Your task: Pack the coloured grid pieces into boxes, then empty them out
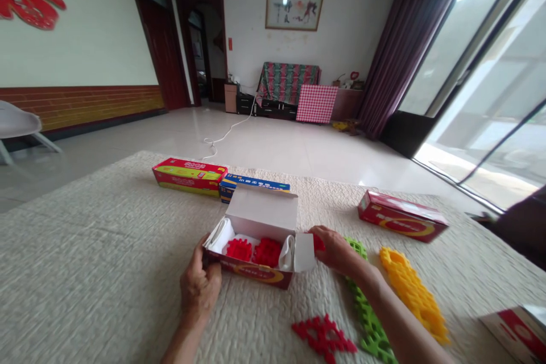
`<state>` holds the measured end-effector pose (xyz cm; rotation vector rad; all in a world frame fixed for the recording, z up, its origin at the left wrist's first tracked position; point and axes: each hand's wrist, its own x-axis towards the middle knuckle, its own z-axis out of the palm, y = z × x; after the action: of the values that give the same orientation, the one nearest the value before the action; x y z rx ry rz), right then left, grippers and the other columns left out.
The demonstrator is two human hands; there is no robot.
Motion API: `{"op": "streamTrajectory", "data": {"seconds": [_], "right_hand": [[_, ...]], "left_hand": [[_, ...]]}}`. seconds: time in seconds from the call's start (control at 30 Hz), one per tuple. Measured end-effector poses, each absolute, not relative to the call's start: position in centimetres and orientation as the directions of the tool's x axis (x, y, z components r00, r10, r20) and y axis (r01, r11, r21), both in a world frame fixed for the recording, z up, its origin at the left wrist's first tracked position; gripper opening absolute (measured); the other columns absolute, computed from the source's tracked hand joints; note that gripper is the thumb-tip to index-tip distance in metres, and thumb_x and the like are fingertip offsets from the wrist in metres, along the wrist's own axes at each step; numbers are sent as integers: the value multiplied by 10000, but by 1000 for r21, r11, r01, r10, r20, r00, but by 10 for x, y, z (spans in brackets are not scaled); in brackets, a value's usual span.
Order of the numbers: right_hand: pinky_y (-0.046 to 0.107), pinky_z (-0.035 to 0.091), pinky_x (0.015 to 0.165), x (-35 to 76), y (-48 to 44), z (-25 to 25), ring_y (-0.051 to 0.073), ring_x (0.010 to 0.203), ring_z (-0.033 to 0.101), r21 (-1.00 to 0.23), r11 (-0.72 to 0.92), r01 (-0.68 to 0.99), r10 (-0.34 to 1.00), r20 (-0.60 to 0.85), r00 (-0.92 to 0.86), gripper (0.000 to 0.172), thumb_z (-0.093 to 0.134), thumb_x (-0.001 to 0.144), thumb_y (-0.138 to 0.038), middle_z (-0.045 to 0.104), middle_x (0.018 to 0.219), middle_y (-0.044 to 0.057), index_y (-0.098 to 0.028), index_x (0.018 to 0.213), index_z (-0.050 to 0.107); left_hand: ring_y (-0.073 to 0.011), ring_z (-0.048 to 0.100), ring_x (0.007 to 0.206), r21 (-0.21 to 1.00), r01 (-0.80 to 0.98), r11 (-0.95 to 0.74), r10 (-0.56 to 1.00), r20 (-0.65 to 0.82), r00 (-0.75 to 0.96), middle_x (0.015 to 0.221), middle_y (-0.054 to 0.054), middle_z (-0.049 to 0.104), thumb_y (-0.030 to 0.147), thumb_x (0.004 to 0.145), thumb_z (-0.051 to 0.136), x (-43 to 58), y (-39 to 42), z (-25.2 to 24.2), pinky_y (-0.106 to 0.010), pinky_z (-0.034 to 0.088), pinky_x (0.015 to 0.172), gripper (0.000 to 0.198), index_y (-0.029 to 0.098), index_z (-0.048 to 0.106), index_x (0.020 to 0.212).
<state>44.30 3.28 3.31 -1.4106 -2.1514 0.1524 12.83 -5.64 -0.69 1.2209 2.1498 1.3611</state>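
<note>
An open dark-red cardboard box [256, 277] sits on the quilted cover, its lid up and its right end flap folded out. Inside lie two red toothed plastic building pieces, one on the left [239, 249] and one on the right [267, 252], with white cloth [222, 235] at the ends. My left hand [201, 281] is closed around the box's left end, thumb on the front. Just beyond the right flap, my right hand [335, 247] closes on a red building piece [318, 242], mostly hidden by the fingers. A flat red piece [324, 336] lies in front.
Green pieces [370, 318] lie under my right forearm, with yellow pieces [413, 294] farther right. Behind the open box stand a red-and-green box [190, 176] and a blue box [277, 187]. A closed red box [401, 217] and a white-and-red box [518, 330] are at right.
</note>
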Motion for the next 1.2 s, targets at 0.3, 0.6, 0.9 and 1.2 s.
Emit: {"op": "streamTrajectory", "data": {"seconds": [0.3, 0.6, 0.9, 1.2], "right_hand": [[320, 525, 728, 462, 23, 35, 204, 799, 702, -388, 398, 831, 912, 264, -314, 292, 620, 720, -165, 729, 984, 81, -215, 999, 685], [405, 535, 834, 469, 11, 68, 265, 969, 696, -362, 401, 842, 875, 422, -235, 343, 612, 768, -294, 708, 1111, 132, -204, 1096, 654], [405, 569, 850, 429, -12, 113, 228, 996, 682, -505, 513, 694, 839, 464, -283, 345, 618, 839, -335, 694, 1152, 74, -261, 1175, 606], [337, 544, 790, 331, -6, 111, 192, 881, 677, -512, 612, 602, 790, 377, -483, 383, 604, 708, -174, 705, 1025, 52, -204, 1087, 649]], "left_hand": [[-224, 709, 826, 877, 436, 203, 783, 122, -610, 830, -31, 756, 116, 721, 521, 133, -56, 4, -270, 513, 753, 575, 191, 595, 1287], [-227, 708, 840, 881, 445, 159, 787, 159, -596, 852, -32, 752, 118, 713, 519, 132, -56, -1, -282, 517, 772, 586, 200, 592, 1289], [-243, 691, 1022, 905, 419, 71, 809, 194, -556, 1049, -68, 746, 125, 732, 486, 132, -54, -9, -322, 517, 891, 582, 190, 563, 1305], [-226, 665, 1115, 933, 359, 20, 805, 198, -559, 1165, -87, 723, 66, 746, 466, 134, -52, -13, -344, 514, 951, 590, 174, 547, 1321]]}}
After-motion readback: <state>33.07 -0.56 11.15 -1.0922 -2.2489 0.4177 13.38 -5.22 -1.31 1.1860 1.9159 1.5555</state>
